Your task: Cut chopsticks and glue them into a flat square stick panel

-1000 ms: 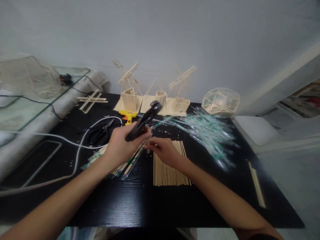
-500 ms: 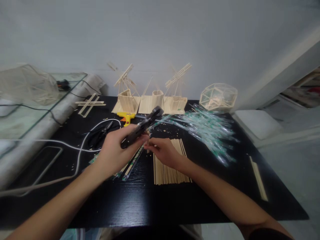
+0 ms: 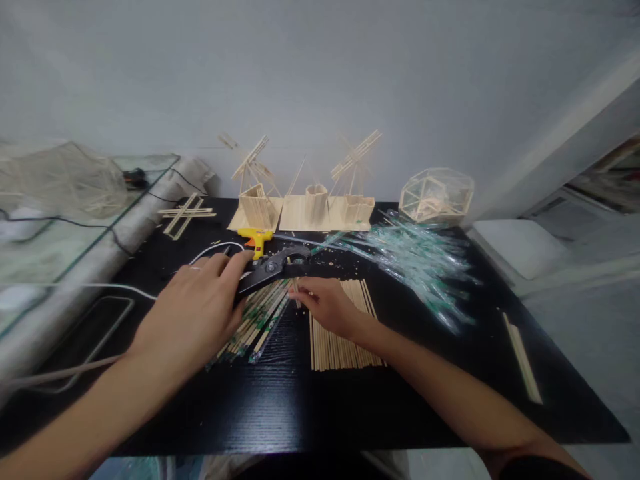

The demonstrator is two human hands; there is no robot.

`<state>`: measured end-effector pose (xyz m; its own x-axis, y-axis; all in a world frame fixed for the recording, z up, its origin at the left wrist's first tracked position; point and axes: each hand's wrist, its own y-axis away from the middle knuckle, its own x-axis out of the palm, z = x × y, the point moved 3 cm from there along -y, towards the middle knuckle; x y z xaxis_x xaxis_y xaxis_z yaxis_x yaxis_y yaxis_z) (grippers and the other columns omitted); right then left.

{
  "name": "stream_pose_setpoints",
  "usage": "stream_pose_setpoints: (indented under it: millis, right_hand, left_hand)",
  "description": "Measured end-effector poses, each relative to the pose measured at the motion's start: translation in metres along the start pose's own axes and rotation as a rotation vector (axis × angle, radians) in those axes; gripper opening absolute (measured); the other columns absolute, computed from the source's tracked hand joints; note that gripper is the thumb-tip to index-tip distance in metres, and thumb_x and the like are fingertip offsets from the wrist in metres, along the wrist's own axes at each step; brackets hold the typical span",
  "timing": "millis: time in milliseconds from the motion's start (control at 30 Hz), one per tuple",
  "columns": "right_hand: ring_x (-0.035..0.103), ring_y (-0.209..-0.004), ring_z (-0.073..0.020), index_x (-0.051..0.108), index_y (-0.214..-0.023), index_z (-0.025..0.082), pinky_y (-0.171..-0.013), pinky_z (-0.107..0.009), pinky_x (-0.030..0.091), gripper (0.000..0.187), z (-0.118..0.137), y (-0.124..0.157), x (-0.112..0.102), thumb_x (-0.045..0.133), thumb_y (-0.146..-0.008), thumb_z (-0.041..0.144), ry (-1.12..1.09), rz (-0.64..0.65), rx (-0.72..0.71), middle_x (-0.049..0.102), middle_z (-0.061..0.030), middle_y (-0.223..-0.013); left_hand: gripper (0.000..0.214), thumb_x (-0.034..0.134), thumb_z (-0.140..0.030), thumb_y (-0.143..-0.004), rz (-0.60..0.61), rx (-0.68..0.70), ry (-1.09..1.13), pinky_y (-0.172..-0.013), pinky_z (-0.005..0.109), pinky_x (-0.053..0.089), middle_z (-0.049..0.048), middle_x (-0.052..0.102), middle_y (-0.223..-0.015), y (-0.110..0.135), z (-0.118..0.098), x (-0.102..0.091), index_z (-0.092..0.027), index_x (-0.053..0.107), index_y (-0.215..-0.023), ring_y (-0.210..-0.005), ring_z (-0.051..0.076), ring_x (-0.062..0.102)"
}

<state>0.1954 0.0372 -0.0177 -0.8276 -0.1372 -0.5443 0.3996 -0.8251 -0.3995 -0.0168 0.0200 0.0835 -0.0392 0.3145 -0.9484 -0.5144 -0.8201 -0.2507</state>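
Observation:
My left hand [image 3: 193,310] is wrapped round the handles of black pruning shears [image 3: 270,268], whose curved jaws point right. Just below the jaws, my right hand [image 3: 327,301] pinches a short wooden stick [image 3: 296,288] held nearly upright. Whether the blades touch it I cannot tell. Under my right hand lies a flat row of bamboo sticks [image 3: 345,343], side by side. Plastic-wrapped chopsticks [image 3: 260,327] with green print lie beneath and right of my left hand.
Behind the shears sits a yellow glue gun [image 3: 256,240]. Stick windmill models [image 3: 257,207] stand along the wall. A heap of clear wrappers [image 3: 420,260] spreads at right, before a faceted stick frame [image 3: 437,193]. A white cable [image 3: 125,288] crosses the left side of the black table [image 3: 310,413].
My left hand has moved left and lower, and the shears have tilted flatter, with their jaws over the stick. My right hand has barely moved.

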Motion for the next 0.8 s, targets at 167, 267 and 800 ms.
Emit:
stream_pose_setpoints:
  millis: [167, 267, 800]
  right_hand:
    - [0.061, -0.073, -0.0132, 0.056, -0.075, 0.018, -0.075, -0.024, 0.042, 0.029, -0.0003, -0.0009, 0.0010, 0.065, -0.102, 0.021, 0.024, 0.009, 0.010, 0.065, -0.0001, -0.077]
    - [0.063, -0.075, -0.0134, 0.058, -0.078, 0.018, -0.076, -0.024, 0.043, 0.026, 0.0009, -0.0010, 0.0005, 0.063, -0.103, 0.022, 0.025, 0.025, 0.019, 0.067, -0.0008, -0.080]
    - [0.062, -0.076, -0.0130, 0.056, -0.078, 0.018, -0.076, -0.024, 0.043, 0.027, 0.0047, -0.0022, 0.0007, 0.061, -0.104, 0.021, 0.012, 0.073, 0.031, 0.066, 0.0001, -0.081]
  left_hand:
    - [0.054, 0.064, -0.018, -0.089, 0.088, -0.027, -0.097, -0.081, 0.046, 0.052, 0.0156, 0.066, -0.109, -0.0026, -0.0091, -0.0022, -0.011, 0.058, -0.141, -0.095, 0.035, 0.065]
    - [0.054, 0.067, -0.017, -0.088, 0.129, -0.035, -0.137, -0.079, 0.045, 0.052, 0.0151, 0.066, -0.105, -0.0016, -0.0099, -0.0027, -0.011, 0.059, -0.142, -0.093, 0.035, 0.065]
    - [0.030, 0.041, -0.008, -0.093, 0.419, -0.139, -0.156, -0.057, 0.037, 0.046, 0.0096, 0.063, -0.089, 0.0013, -0.0037, -0.0006, -0.018, 0.056, -0.118, -0.075, 0.032, 0.071]
